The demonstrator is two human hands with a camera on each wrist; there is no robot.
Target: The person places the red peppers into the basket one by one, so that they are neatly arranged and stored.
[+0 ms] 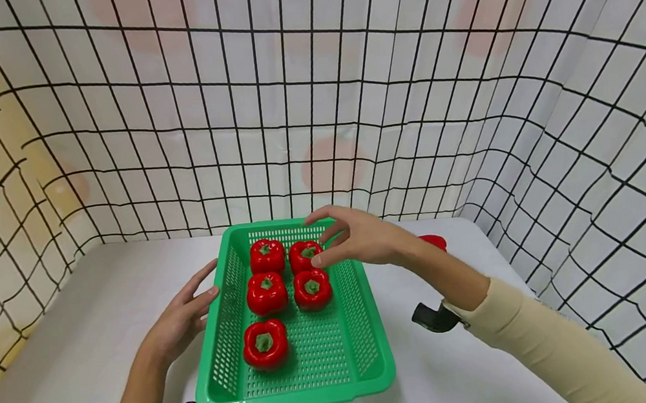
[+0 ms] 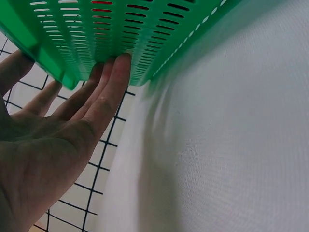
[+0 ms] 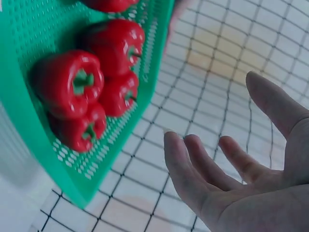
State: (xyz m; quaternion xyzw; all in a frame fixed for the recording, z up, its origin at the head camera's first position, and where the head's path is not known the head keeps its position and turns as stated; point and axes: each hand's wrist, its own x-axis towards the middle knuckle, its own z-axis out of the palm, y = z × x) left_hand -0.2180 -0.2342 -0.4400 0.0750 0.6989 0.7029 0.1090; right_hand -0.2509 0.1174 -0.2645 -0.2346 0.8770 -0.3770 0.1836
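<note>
A green plastic basket [image 1: 319, 399] with slotted walls stands on the white table. Several red bell peppers [image 1: 265, 344] lie inside it, green stems up, mostly toward the far end. Against the basket's left side rests my left hand [image 1: 174, 327]; in the left wrist view its extended fingers [image 2: 108, 94] touch the slotted wall from outside. My right hand [image 1: 364, 239] hovers over the far right part of the basket with nothing in its grasp. The right wrist view shows its thumb and fingers [image 3: 178, 157] spread apart, away from the peppers [image 3: 72, 84].
Right of the basket, a red object [image 1: 434, 241] is partly hidden behind my right forearm. Black wire mesh [image 1: 260, 129] encloses the table at the back and both sides, with a pale spotted sheet behind it. A black strap [image 1: 436, 318] hangs at my right wrist.
</note>
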